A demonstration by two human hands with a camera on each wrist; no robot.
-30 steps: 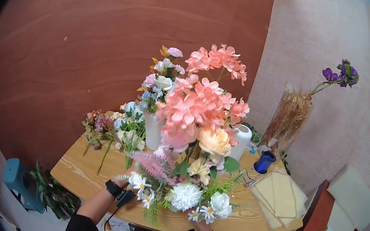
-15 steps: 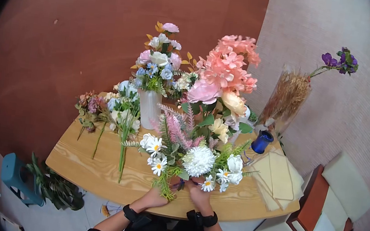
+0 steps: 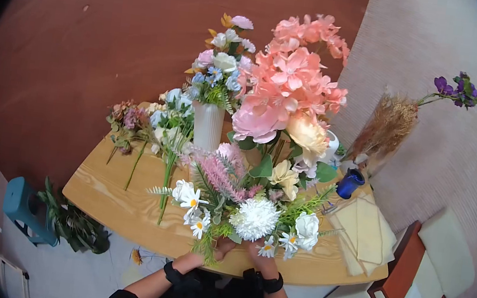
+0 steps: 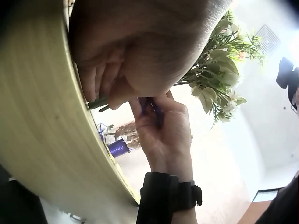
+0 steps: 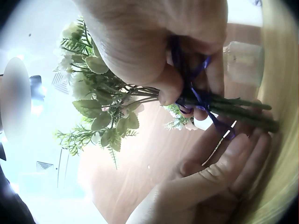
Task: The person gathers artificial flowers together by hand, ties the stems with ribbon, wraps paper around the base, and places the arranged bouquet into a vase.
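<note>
My right hand [image 5: 159,46] grips the green stems [image 5: 247,116] of a large bouquet [image 3: 292,75], with its thumb pressed on them. The bouquet has coral, pink, cream and white blooms, and it stands up over the front of the table. Purple ribbon [image 5: 201,93] loops round the stems at my right fingers. Close by the lower stem ends, my left hand [image 4: 140,51] has loosely bent fingers [image 5: 259,149]. In the head view the white flowers partly cover both hands, and the stems are hidden behind them.
A white ribbed vase [image 3: 208,127] of flowers stands behind on the wooden table [image 3: 108,192]. Loose flower stems [image 3: 164,199] lie left of it. To the right are a blue ribbon spool [image 3: 351,183], cream wrapping sheets [image 3: 362,230] and dried grass [image 3: 389,126] in a tall vase.
My left hand has moved rightward from the flowers' left side to near the right hand and the lower stems. The bouquet stands taller in view. The head view has shifted.
</note>
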